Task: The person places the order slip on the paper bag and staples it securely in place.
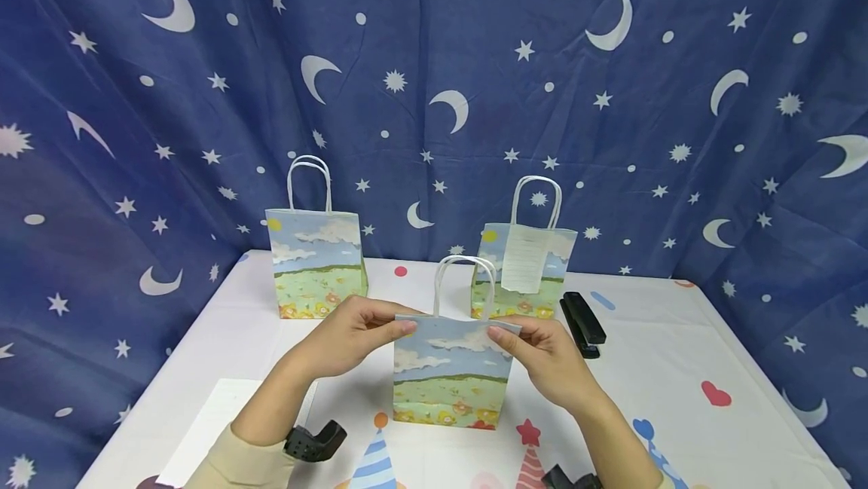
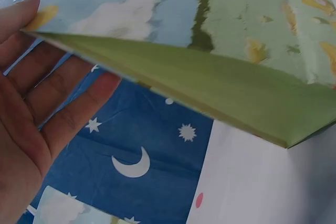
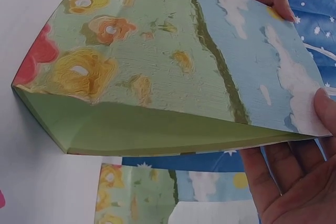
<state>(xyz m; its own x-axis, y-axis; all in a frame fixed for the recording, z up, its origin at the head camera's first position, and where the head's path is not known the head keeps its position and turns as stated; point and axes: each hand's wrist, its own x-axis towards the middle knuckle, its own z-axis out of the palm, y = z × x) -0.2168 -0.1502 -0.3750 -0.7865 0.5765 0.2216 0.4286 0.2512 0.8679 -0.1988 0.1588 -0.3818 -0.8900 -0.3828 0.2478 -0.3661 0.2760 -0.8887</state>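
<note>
One bag (image 1: 450,377) between both hands (image 1: 349,338) (image 1: 548,361)

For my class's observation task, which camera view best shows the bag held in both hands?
The head view: the held bag shows from handles to base. Left wrist crops it, showing one green side; right wrist shows more front, and the opposite green side.

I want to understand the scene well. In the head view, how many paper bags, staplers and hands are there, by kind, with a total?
Paper bags: 3
Staplers: 1
Hands: 2
Total: 6
</note>
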